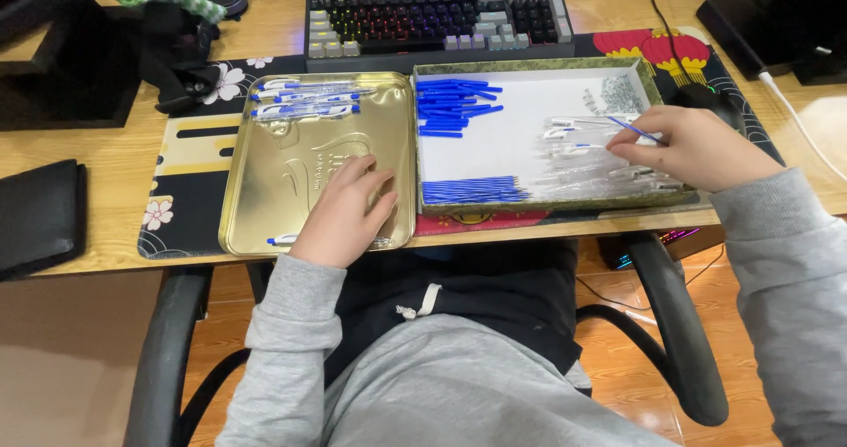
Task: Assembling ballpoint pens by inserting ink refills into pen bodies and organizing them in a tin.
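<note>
1. Blue, thin plastic ink refill (637, 130) is being pinched between the fingertips of the right hand (697, 147), above the right part of the white-lined cardboard box (494, 138); the hand is curling nearly closed around it.
2. Clear plastic pen barrels (587, 160) are lying in a loose, glossy heap just under that hand, so the step in hand looks like picking up a refill to fit into a barrel; the next move seems to call for a steady, fine pinch and careful alignment.
3. Blue pen caps (454, 107) are piling at the box's upper left, a row of blue refills (472, 189) is lying along its front edge, and small metal springs (622, 94) are sitting in its far corner.
4. Left hand (346, 209) is resting on the embossed gold metal tray (265, 173), fingers loosely spread, with the tip of a blue-and-clear pen (284, 240) showing at its edge; whether it is gripping it cannot be told.
5. Finished blue-capped clear pens (304, 98) are lying at the tray's far end.
</note>
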